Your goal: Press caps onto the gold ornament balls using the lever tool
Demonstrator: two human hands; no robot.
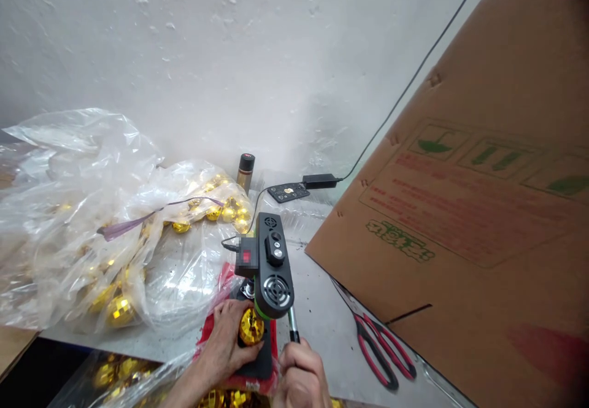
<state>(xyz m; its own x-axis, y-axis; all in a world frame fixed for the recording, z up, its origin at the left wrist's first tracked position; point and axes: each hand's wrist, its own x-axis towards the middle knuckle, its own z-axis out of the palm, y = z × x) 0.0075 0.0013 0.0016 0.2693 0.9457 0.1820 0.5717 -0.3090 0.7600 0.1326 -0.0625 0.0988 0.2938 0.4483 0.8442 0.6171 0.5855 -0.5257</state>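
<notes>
My left hand (224, 342) is closed around a gold mirrored ball (252, 329), its fingers and thumb on either side of it. The ball sits over the black base (261, 362) of a small black bench machine (271, 273) that looks like a mini drill press. Part of the machine's round vented head overhangs the ball's upper edge. My right hand (302, 372) is wrapped round the black end of a metal lever (293, 322) at the machine's right side. Whatever tool is under the head stays hidden from above.
Clear plastic bags (184, 267) with gold balls (120, 308) spread along the left. Red-handled scissors (380, 350) lie at the right, beside a large cardboard box (460, 211). Behind the machine are a dark bottle (245, 172), a black patterned pad (288, 192) and a power adapter (319, 181).
</notes>
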